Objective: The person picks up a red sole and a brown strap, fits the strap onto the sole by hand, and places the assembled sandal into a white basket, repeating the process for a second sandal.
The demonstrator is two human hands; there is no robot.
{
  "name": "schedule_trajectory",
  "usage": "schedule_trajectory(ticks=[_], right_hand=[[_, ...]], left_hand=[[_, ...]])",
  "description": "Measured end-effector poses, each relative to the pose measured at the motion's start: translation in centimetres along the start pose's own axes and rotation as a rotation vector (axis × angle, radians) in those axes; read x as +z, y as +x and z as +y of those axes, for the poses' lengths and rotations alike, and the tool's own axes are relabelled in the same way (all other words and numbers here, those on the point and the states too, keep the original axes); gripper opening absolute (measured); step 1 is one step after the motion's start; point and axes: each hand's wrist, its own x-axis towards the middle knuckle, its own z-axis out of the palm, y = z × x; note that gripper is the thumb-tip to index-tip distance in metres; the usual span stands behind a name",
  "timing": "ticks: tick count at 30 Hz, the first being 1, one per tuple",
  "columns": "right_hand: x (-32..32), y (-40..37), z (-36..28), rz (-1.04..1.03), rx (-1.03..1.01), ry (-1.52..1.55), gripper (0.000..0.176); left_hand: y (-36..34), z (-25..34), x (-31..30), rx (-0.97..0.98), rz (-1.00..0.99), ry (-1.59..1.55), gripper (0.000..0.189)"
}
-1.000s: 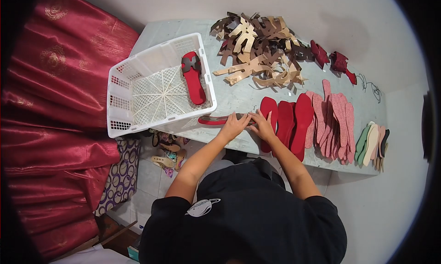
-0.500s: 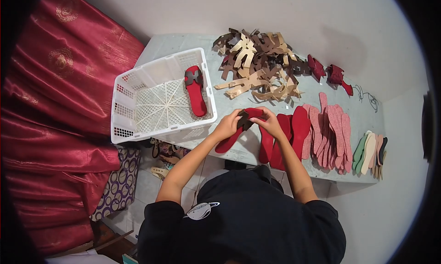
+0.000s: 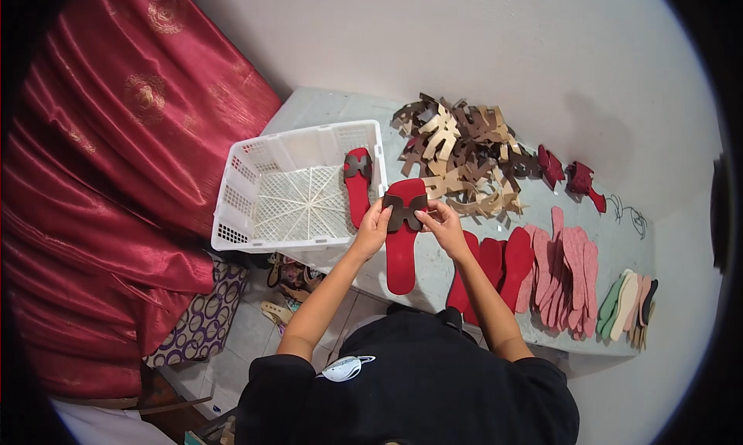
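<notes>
A red sole (image 3: 401,263) with a dark brown H-shaped strap (image 3: 404,213) across its upper part is held up between both hands, toe end away from me. My left hand (image 3: 373,227) grips the strap's left side at the sole's edge. On the right side, my right hand (image 3: 443,227) has its fingers closed on the strap and sole edge. Just left of my left hand is a white plastic basket (image 3: 298,245), where a similar red sandal (image 3: 357,189) with a brown strap leans along the right wall.
Brown and beige strap pieces (image 3: 464,155) lie heaped at the table's back. Red soles (image 3: 517,267), pink soles (image 3: 576,275) and green soles (image 3: 611,306) line the right front. Dark red pieces (image 3: 580,179) and thin cord (image 3: 628,215) lie behind. A red curtain (image 3: 116,213) hangs left.
The held sole has turned from slanted to nearly upright in view, its strap now facing up and spread flat. The whole view has shifted, with the table and basket appearing lower and further right.
</notes>
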Motion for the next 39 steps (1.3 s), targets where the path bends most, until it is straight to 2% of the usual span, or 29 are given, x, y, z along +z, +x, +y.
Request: schedule_trajectory(ticks=[5,8,11,13,17,19,20,21,23,25,27,28,33,39], right_hand=[[1.8,1.9,0.1,-0.008,0.003,-0.048,0.026],[2.8,2.9,0.1,-0.002,0.015,-0.038,0.026],[3.5,4.0,0.6,-0.004,0.001,-0.04,0.026],[4.1,4.7,0.9,-0.011,-0.016,-0.033,0.025],[5.1,6.4,2.4,0.053,-0.058,-0.098,0.03],[5.8,7.1,2.4,0.116,-0.227,-0.129,0.032],[5.9,6.9,2.4,0.126,-0.214,-0.159,0.031],[6.0,7.0,2.6,0.122,-0.214,-0.159,0.031],[6.0,6.8,3.3,0.158,-0.405,-0.554,0.031],[5.8,6.8,4.9,0.095,-0.359,-0.586,0.038],[5.8,6.6,6.6,0.081,-0.339,-0.753,0.047],[5.7,6.4,7.0,0.03,-0.263,-0.738,0.053],[6.6,6.2,7.6,0.051,-0.284,-1.028,0.055],[6.8,6.0,7.5,0.047,-0.214,-1.006,0.059]], left_hand=[[0.1,1.0,-2.2,0.005,0.026,0.071,0.029],[0.3,2.0,-2.7,-0.048,0.032,-0.035,0.03],[1.0,2.0,-3.0,-0.014,0.075,-0.049,0.03],[1.6,1.4,-3.5,0.095,0.146,0.097,0.033],[3.3,0.5,-5.1,0.094,0.213,0.035,0.036],[4.9,1.3,-6.1,0.203,0.222,0.116,0.034],[5.5,1.7,-6.5,0.083,0.291,0.013,0.033],[6.6,0.5,-8.2,0.068,0.302,0.06,0.032],[8.5,0.4,-10.3,-0.001,0.317,-0.004,0.031],[10.5,0.0,-12.7,-0.024,0.29,-0.022,0.03],[12.0,-1.0,-14.3,-0.051,0.258,-0.039,0.03],[12.7,-1.7,-14.9,-0.105,0.267,-0.013,0.03],[14.5,-6.9,-16.4,-0.239,0.285,0.258,0.033],[16.2,-13.4,-17.9,-0.139,0.254,0.402,0.035]])
